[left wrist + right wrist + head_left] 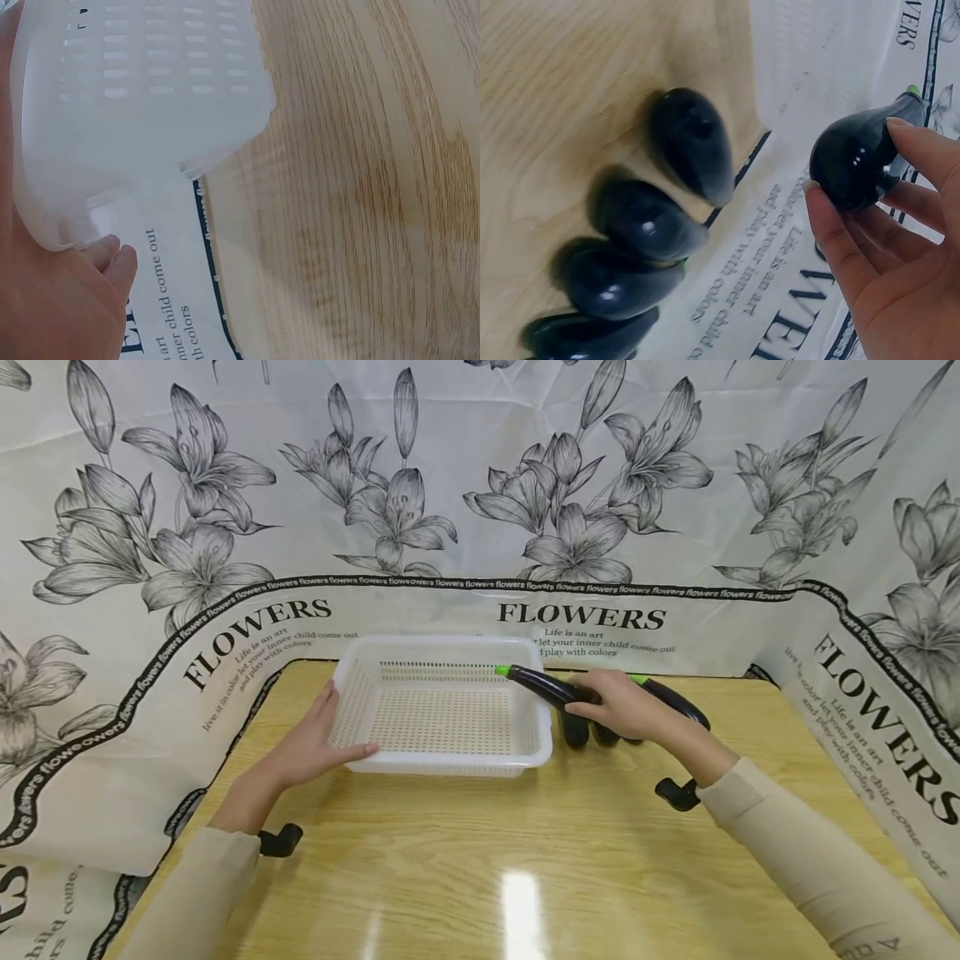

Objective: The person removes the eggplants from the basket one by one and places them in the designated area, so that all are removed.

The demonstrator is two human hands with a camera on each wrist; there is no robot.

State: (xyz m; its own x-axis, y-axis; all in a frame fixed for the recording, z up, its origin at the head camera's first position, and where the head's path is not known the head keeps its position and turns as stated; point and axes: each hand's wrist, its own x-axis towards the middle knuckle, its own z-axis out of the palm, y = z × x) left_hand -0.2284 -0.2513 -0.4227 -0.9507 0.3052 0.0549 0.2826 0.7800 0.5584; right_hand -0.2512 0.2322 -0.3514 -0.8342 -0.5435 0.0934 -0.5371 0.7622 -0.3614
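Observation:
A white perforated plastic basket (450,762) stands on the wooden table. My left hand (300,750) grips its left end, thumb at the front corner and fingers along the side wall. My right hand (618,706) holds a dark, glossy eggplant (542,685) between thumb and fingers, its green stem end pointing left over the basket's right rim. In the right wrist view, the held eggplant (847,161) shows its rounded end toward the camera. Several more eggplants (641,221) lie in a row on the table right of the basket, partly hidden under my right hand in the head view.
A white cloth (420,610) printed with flowers and lettering hangs behind the table and along both sides. The wooden tabletop (450,843) extends in front of the basket. Black camera mounts (677,794) sit at both wrists.

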